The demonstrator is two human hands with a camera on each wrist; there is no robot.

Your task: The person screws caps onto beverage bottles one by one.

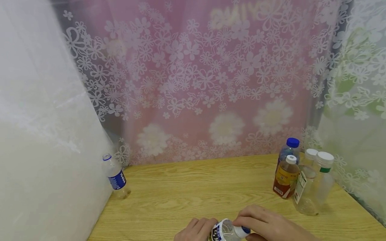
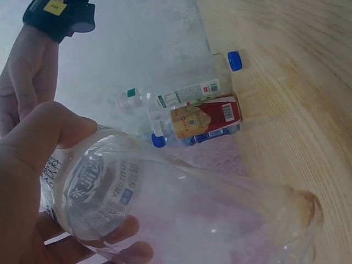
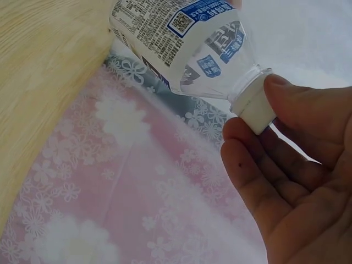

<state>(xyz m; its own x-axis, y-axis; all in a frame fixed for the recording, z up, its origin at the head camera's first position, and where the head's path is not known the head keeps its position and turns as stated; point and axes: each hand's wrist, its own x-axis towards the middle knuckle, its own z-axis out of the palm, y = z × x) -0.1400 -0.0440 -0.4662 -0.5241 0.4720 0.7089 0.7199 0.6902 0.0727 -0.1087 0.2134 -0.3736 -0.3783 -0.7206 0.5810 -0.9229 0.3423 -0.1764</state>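
Observation:
A clear plastic bottle point(image 1: 227, 231) with a white-and-blue printed label is between my two hands at the near side of the table. My left hand point(image 1: 196, 230) grips its body around the label; in the left wrist view the see-through lower part point(image 2: 187, 214) of the bottle shows past the fingers. My right hand point(image 1: 268, 223) pinches the white bottle cap point(image 3: 254, 107) between thumb and fingers. That cap sits at the bottle's neck, and its top is blue in the head view. The bottle lies tilted, neck toward the right hand.
An uncapped clear bottle with a blue Pepsi label point(image 1: 117, 180) stands at the left. At the right stand a blue-capped bottle point(image 1: 292, 143), a brown drink bottle point(image 1: 286, 177) with a white cap, and clear white-capped bottles point(image 1: 308, 201). A floral curtain point(image 1: 196, 83) hangs behind the wooden table point(image 1: 181, 190).

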